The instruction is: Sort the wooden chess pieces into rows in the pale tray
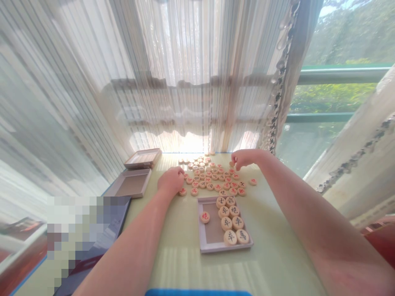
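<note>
Wooden game pieces (pixel 207 180) lie scattered just beyond the tray (pixel 226 248), which holds black-marked ones along its right, a red-marked one left. Beyond its right side, the right hand (pixel 243 158) pinches a pale piece (pixel 231 164); beyond its left, the left hand (pixel 170 181) curls beside others, grip unclear. An open box (pixel 129 183) lies farther left of the tray.

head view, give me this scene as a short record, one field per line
surface: pale green table
left hand: at the left edge of the spread xiangqi pieces, grip unclear
right hand: at the spread's far right, apparently pinching a pale piece
near tray: eight black-marked pieces in two columns on the right, one red-marked piece on the left
other trays: at the table's left side, one beyond the other
backdrop: sheer striped curtain, window at right
</note>
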`<state>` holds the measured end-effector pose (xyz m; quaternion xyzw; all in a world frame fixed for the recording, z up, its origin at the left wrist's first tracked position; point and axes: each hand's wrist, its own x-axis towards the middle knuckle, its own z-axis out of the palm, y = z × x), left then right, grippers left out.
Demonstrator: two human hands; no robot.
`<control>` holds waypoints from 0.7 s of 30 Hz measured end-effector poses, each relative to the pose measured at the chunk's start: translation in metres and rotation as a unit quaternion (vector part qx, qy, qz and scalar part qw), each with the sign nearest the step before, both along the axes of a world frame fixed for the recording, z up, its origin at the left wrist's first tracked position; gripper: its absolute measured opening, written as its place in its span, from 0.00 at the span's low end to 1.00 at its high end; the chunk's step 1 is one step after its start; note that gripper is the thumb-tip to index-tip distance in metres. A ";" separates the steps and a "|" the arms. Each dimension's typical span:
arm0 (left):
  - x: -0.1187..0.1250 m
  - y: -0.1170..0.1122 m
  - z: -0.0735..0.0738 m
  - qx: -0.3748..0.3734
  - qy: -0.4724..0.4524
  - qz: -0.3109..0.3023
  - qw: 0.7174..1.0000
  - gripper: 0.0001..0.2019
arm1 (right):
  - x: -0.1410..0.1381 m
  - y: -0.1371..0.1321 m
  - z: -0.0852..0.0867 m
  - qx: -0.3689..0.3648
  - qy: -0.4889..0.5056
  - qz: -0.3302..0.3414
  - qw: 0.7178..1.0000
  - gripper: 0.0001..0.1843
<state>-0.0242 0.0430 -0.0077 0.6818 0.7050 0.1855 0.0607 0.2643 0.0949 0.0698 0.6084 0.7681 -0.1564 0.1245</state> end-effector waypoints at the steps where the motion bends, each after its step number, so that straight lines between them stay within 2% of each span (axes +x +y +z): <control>1: 0.000 0.000 0.000 0.003 -0.005 0.000 1.000 0.16 | -0.002 -0.001 0.002 -0.010 -0.003 0.001 1.000 0.17; 6: 0.002 -0.001 0.002 0.005 -0.021 -0.007 1.000 0.15 | -0.013 -0.005 0.004 -0.054 -0.011 0.014 0.998 0.26; 16: 0.001 -0.001 0.000 0.012 -0.017 -0.015 1.000 0.12 | -0.003 0.003 -0.003 -0.086 -0.014 -0.001 0.996 0.25; 21: 0.001 -0.001 -0.001 0.015 -0.017 -0.016 1.000 0.12 | -0.001 0.002 -0.006 -0.089 0.002 0.000 0.996 0.19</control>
